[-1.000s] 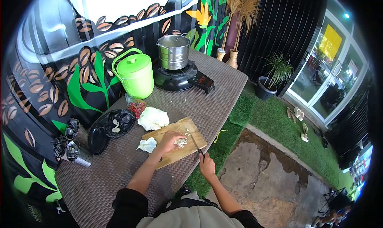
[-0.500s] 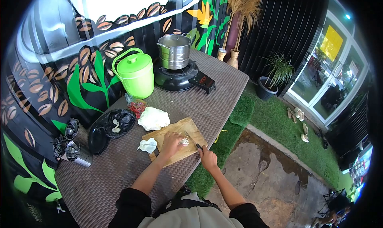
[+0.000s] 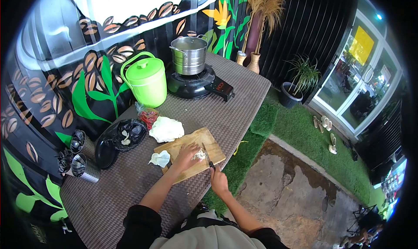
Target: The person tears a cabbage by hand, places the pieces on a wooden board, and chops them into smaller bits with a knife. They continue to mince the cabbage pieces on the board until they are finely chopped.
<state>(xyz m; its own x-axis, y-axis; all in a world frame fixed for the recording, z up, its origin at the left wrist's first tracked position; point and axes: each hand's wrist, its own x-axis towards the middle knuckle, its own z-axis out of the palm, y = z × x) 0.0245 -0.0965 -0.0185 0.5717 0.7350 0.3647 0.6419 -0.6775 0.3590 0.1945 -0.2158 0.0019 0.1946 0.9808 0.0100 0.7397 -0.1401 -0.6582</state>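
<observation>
My right hand (image 3: 219,182) is closed round the black handle of a kitchen knife (image 3: 206,154). Its blade lies over the right part of a wooden cutting board (image 3: 204,136). Finely cut pale shreds (image 3: 200,155), which look like cabbage, are heaped just left of the blade. Over the board, my left hand (image 3: 187,156) rests against the heap with its fingers stretched out. A loose pale leaf (image 3: 160,159) lies at the board's left edge. Beyond the board sits a large pale cabbage piece (image 3: 167,129).
A steel pot (image 3: 188,57) stands on a black portable stove (image 3: 189,85), beside a lidded green bucket (image 3: 148,83). Nearer are a bag of red chillies (image 3: 148,117), a black plastic bag (image 3: 133,133) and metal cups of cutlery (image 3: 87,169). The table edge (image 3: 248,133) runs along my right.
The knife and my right hand have drawn back toward me and slightly left. My left hand's fingers have straightened beside the shreds, which show more fully.
</observation>
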